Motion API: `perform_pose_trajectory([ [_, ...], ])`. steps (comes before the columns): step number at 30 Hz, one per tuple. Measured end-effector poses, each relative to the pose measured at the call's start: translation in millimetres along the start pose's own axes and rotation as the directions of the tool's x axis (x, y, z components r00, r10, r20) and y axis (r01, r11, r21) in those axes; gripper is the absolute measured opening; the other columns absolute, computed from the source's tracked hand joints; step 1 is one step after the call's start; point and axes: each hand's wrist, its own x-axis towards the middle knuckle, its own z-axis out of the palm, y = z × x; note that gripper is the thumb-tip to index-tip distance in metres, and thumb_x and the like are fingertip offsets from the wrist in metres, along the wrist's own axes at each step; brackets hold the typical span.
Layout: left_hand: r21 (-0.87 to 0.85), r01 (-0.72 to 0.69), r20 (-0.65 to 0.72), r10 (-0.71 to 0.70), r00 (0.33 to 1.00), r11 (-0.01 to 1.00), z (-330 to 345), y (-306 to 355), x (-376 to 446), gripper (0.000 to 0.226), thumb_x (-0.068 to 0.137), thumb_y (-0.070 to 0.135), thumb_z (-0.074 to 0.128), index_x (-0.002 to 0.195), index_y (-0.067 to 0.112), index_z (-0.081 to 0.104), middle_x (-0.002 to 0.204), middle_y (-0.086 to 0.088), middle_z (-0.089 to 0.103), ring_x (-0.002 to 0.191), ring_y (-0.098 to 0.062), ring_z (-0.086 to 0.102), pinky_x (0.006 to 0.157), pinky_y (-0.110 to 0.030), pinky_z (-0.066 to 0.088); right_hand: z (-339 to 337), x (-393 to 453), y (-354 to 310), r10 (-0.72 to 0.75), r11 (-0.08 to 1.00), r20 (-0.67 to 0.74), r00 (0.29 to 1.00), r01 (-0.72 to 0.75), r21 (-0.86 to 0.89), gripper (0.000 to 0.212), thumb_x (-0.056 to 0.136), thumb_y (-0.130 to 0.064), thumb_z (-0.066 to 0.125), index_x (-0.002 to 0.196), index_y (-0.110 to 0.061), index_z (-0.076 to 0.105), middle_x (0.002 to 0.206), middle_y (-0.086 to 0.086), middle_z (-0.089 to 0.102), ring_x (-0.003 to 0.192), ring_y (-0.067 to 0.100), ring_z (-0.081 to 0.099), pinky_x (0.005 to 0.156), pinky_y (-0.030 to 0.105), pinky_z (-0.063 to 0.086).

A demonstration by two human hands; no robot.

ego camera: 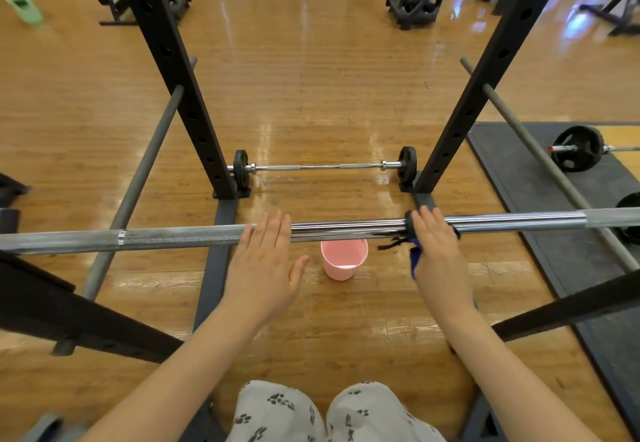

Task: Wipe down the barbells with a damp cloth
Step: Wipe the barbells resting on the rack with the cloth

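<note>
Chrome steel runs across the view from edge to edge: a long barbell (346, 228) lying level on a black power rack (162, 47), its smooth middle shining between the two hands and its knurled sleeve grey to the left. The left hand (263, 265) lies flat on top of the bar, fingers straight and close together, thumb held out to the side, gripping nothing. The right hand (436, 251) presses a dark blue cloth (415, 258) onto the bar; its fingers reach over the top, a black frayed edge of the cloth shows around the bar at the fingertips, and a blue fold hangs down beside the palm. How far the fingers curl under the bar cannot be told. Directly below the bar, on the wooden floor (311, 95) between the hands, stands a pink plastic cup (343, 259). Farther off, between the rack's uprights, a short barbell (325, 166) with small black plates rests on the floor. To the right a black rubber mat (540, 192) carries another loaded bar with a black plate (578, 151). Paw-print trousers (287, 410) show at the bottom edge.
</note>
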Motion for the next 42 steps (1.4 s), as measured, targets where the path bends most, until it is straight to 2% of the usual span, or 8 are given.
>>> perform_pose_trajectory([
  [4,0.014,0.049,0.0,-0.049,0.999,0.999,1,-19,-2,0.072,0.092,0.047,0.025,0.137,-0.005,0.044,0.141,-0.022,0.046,0.133,-0.034,0.042,0.111,-0.046,0.021,10,7,-15,0.081,0.996,-0.038,0.996,-0.083,-0.038,0.067,0.08,0.024,0.05,0.141,-0.002,0.04,0.149,0.014,0.036,0.143,0.028,0.022,0.116,0.04,0.013],
  [10,-0.014,0.063,-0.028,-0.063,0.998,0.998,13,-21,-7,0.072,0.091,0.047,0.029,0.137,-0.007,0.043,0.141,-0.024,0.046,0.133,-0.037,0.042,0.112,-0.044,0.02,4,-6,-17,-0.023,1.0,0.026,0.999,0.022,0.006,0.07,0.081,0.02,0.054,0.144,-0.006,0.036,0.151,0.008,0.032,0.14,0.013,0.011,0.115,0.037,0.012],
  [14,-0.044,0.072,-0.068,-0.075,0.995,0.996,16,-19,-8,0.071,0.091,0.047,0.028,0.138,-0.006,0.042,0.142,-0.023,0.045,0.134,-0.036,0.04,0.11,-0.048,0.025,-1,7,0,0.124,0.991,-0.024,0.992,-0.125,-0.057,0.066,0.083,0.022,0.048,0.143,-0.003,0.036,0.152,0.012,0.031,0.145,0.025,0.016,0.118,0.04,0.012],
  [18,-0.044,0.083,-0.067,-0.086,0.994,0.996,18,-17,-8,0.073,0.091,0.049,0.028,0.139,-0.005,0.04,0.143,-0.022,0.044,0.135,-0.036,0.038,0.111,-0.048,0.024,12,4,-33,-0.016,1.0,0.031,0.999,0.016,-0.027,0.067,0.08,0.024,0.047,0.142,0.0,0.038,0.149,0.016,0.034,0.143,0.028,0.019,0.115,0.037,0.008],
  [24,-0.011,0.069,-0.061,-0.069,0.996,0.998,18,-19,-7,0.074,0.091,0.049,0.03,0.138,-0.007,0.04,0.142,-0.024,0.044,0.134,-0.037,0.039,0.111,-0.044,0.015,6,-2,-13,-0.04,0.999,0.036,0.999,0.041,-0.032,0.072,0.077,0.023,0.057,0.141,-0.004,0.04,0.148,0.013,0.038,0.14,0.019,0.018,0.114,0.045,0.022],
  [31,0.027,0.059,-0.057,-0.057,0.997,0.998,19,-22,-7,0.075,0.092,0.05,0.029,0.137,-0.007,0.042,0.141,-0.023,0.045,0.133,-0.036,0.042,0.11,-0.042,0.016,14,6,-50,-0.045,0.999,0.115,0.992,0.049,-0.025,0.067,0.088,0.015,0.045,0.148,-0.009,0.028,0.156,0.005,0.024,0.146,0.02,0.009,0.114,0.029,-0.004],
  [35,0.021,0.09,-0.076,-0.088,0.993,0.996,19,-37,-12,0.076,0.094,0.051,0.025,0.141,-0.007,0.037,0.145,-0.023,0.041,0.135,-0.035,0.038,0.112,-0.041,0.011,9,0,-31,-0.016,1.0,0.077,0.997,0.016,0.0,0.067,0.084,0.017,0.054,0.144,-0.007,0.038,0.151,0.008,0.034,0.144,0.021,0.02,0.118,0.042,0.018],
  [42,0.014,0.085,-0.083,-0.083,0.993,0.996,22,-37,-11,0.075,0.091,0.05,0.029,0.14,-0.006,0.038,0.144,-0.023,0.041,0.136,-0.035,0.036,0.112,-0.044,0.014,26,1,-49,-0.104,0.995,0.057,0.993,0.104,0.002,0.07,0.074,0.025,0.058,0.138,0.001,0.044,0.144,0.017,0.042,0.139,0.03,0.028,0.111,0.042,0.012],
])
